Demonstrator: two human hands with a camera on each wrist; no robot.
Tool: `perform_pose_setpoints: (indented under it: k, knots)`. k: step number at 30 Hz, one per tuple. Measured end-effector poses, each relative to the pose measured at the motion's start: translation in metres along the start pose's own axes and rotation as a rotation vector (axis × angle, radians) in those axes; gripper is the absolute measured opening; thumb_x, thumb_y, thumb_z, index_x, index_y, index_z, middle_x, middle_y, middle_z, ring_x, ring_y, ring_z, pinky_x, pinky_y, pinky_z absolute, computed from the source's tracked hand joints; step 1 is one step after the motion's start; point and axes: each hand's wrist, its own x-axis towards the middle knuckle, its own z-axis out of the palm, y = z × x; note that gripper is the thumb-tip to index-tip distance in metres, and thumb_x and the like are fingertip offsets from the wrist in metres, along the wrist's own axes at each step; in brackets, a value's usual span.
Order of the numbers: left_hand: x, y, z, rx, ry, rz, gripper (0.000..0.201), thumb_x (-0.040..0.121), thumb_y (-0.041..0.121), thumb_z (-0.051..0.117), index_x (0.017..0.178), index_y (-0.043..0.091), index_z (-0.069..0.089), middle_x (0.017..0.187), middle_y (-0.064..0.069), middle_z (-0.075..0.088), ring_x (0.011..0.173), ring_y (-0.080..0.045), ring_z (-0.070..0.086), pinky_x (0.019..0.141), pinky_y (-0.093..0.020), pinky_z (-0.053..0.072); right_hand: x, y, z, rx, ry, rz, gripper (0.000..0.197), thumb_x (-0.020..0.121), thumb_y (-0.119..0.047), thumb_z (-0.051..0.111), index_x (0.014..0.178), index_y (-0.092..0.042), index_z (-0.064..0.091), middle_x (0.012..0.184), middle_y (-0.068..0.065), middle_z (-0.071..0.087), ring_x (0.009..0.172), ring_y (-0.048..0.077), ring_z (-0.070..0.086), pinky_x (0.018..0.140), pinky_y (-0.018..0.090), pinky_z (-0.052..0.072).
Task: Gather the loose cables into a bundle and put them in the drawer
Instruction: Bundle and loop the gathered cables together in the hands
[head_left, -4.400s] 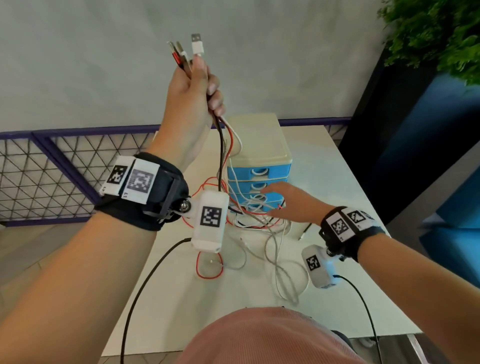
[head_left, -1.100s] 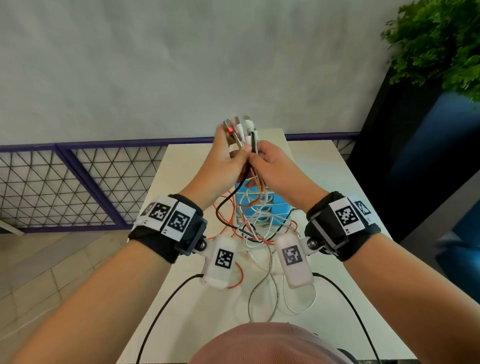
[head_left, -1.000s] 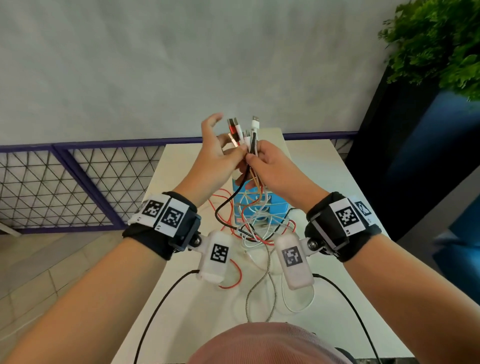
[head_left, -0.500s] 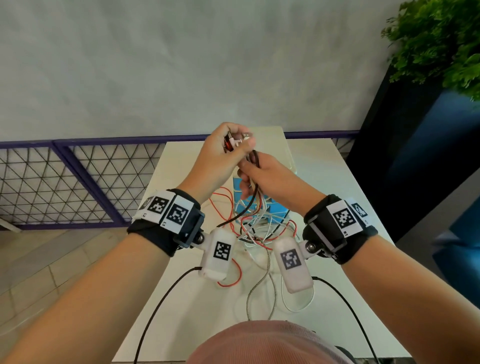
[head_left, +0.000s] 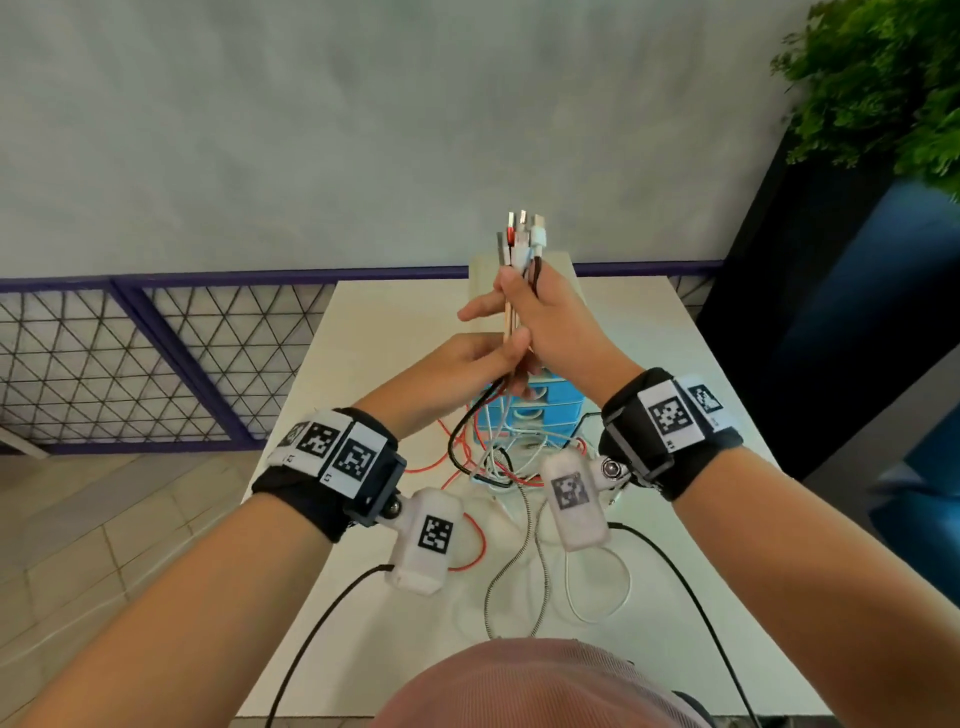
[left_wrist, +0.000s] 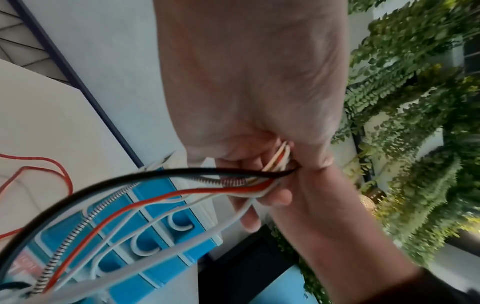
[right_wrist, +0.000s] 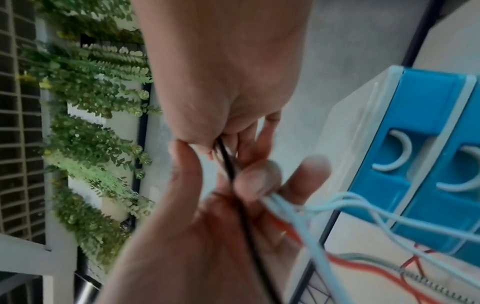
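Left hand (head_left: 467, 364): reaching up from the left, its thumb and fingers pinching the cables just below the other hand's grip.
Cables (head_left: 522, 249): several cords, black, red, white and one with a striped braid, being held together at their plug ends; the plugs are sticking up just above the fingers, while the long tails are hanging down below both hands and trailing in loose loops onto the white table (head_left: 363, 332).
Right hand (head_left: 545, 317): sitting higher, fingers curled around the gathered cords just under the plugs, with one finger pointing out to the left.
Drawer unit (head_left: 535, 410): a small blue set of drawers with white curved handles, standing on the table behind and below the fingers; every drawer that is showing is looking closed.
Progress: the plug ends are being collected into one grip, so gathering looks partly done. The tails are lying uncoiled, no tidy bundle is formed yet, no drawer is open, and nothing is stowed.
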Motion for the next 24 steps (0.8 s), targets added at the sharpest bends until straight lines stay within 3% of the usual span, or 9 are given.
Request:
perform_pose_setpoints:
  k: [4, 7, 9, 11, 14, 16, 18, 20, 24]
  knots:
    - [-0.001, 0.000, 0.015, -0.043, 0.024, 0.081, 0.025, 0.103, 0.022, 0.028, 0.089, 0.007, 0.042, 0.066, -0.001, 0.040, 0.056, -0.013, 0.050, 0.061, -0.024, 0.048, -0.002, -0.001, -0.002, 0.299, -0.069, 0.050, 0.024, 0.105, -0.031, 0.031, 0.093, -0.012, 0.041, 0.084, 0.007, 0.076, 0.088, 0.020, 0.073, 0.083, 0.028, 0.053]
    - [0.001, 0.000, 0.021, -0.119, 0.072, 0.113, 0.022, 0.103, 0.019, 0.030, 0.089, 0.012, 0.044, 0.063, 0.001, 0.039, 0.050, -0.007, 0.038, 0.048, -0.019, 0.038, -0.004, -0.004, 0.005, 0.547, -0.002, 0.050, 0.023, 0.105, -0.027, 0.033, 0.091, -0.011, 0.043, 0.055, 0.001, 0.059, 0.058, 0.023, 0.069, 0.080, 0.038, 0.058]
    - [0.002, -0.005, 0.016, 0.028, 0.032, 0.103, 0.014, 0.100, 0.025, 0.041, 0.090, 0.021, 0.050, 0.056, 0.007, 0.046, 0.048, -0.007, 0.042, 0.048, -0.019, 0.038, -0.003, -0.007, 0.006, 0.595, 0.101, -0.001, 0.024, 0.105, -0.024, 0.033, 0.089, -0.010, 0.043, 0.048, -0.003, 0.045, 0.039, 0.018, 0.056, 0.074, 0.040, 0.060]
    - [0.002, -0.022, 0.008, 0.240, -0.034, -0.008, 0.024, 0.095, 0.036, 0.053, 0.080, 0.017, 0.057, 0.050, 0.011, 0.051, 0.048, -0.008, 0.048, 0.050, -0.020, 0.039, 0.001, -0.009, 0.000, 0.639, 0.176, -0.045, 0.025, 0.105, -0.025, 0.032, 0.087, -0.012, 0.043, 0.048, -0.006, 0.037, 0.034, 0.012, 0.041, 0.057, 0.035, 0.057]
    - [0.000, -0.056, 0.002, 0.264, -0.091, -0.146, 0.035, 0.092, 0.042, 0.055, 0.073, 0.013, 0.058, 0.059, -0.006, 0.063, 0.058, -0.023, 0.061, 0.059, -0.031, 0.047, 0.005, -0.012, -0.015, 0.716, 0.251, -0.011, 0.027, 0.105, -0.029, 0.033, 0.084, -0.015, 0.044, 0.050, -0.007, 0.031, 0.035, 0.006, 0.024, 0.035, 0.017, 0.030]
    - [-0.003, -0.078, 0.001, 0.225, -0.101, -0.173, 0.032, 0.094, 0.036, 0.053, 0.074, 0.011, 0.056, 0.059, -0.010, 0.062, 0.061, -0.022, 0.064, 0.063, -0.031, 0.048, 0.006, -0.013, -0.021, 0.735, 0.282, 0.010, 0.028, 0.105, -0.030, 0.034, 0.083, -0.016, 0.044, 0.052, -0.007, 0.030, 0.036, 0.005, 0.021, 0.034, 0.014, 0.018]
    - [-0.009, -0.099, -0.001, 0.269, -0.121, -0.210, 0.033, 0.095, 0.035, 0.053, 0.073, 0.011, 0.056, 0.057, -0.006, 0.059, 0.058, -0.016, 0.062, 0.065, -0.026, 0.049, 0.007, -0.013, -0.027, 0.732, 0.316, 0.008, 0.028, 0.104, -0.030, 0.034, 0.082, -0.016, 0.044, 0.052, -0.007, 0.029, 0.036, 0.005, 0.020, 0.033, 0.014, 0.017]
    - [-0.017, -0.122, -0.002, 0.402, -0.121, -0.276, 0.043, 0.088, 0.052, 0.054, 0.071, 0.013, 0.059, 0.060, -0.001, 0.062, 0.061, -0.014, 0.061, 0.070, -0.027, 0.048, 0.008, -0.015, -0.034, 0.727, 0.345, 0.004, 0.028, 0.104, -0.030, 0.034, 0.081, -0.017, 0.043, 0.051, -0.008, 0.029, 0.037, 0.005, 0.020, 0.034, 0.014, 0.016]
    - [-0.030, -0.152, -0.005, 0.629, -0.155, -0.363, 0.074, 0.063, 0.086, 0.037, 0.088, 0.022, 0.064, 0.107, -0.002, 0.063, 0.105, -0.021, 0.058, 0.098, -0.037, 0.041, 0.003, -0.011, -0.042, 0.699, 0.366, 0.023, 0.028, 0.104, -0.032, 0.035, 0.082, -0.017, 0.044, 0.052, -0.007, 0.028, 0.038, 0.006, 0.019, 0.034, 0.014, 0.016]
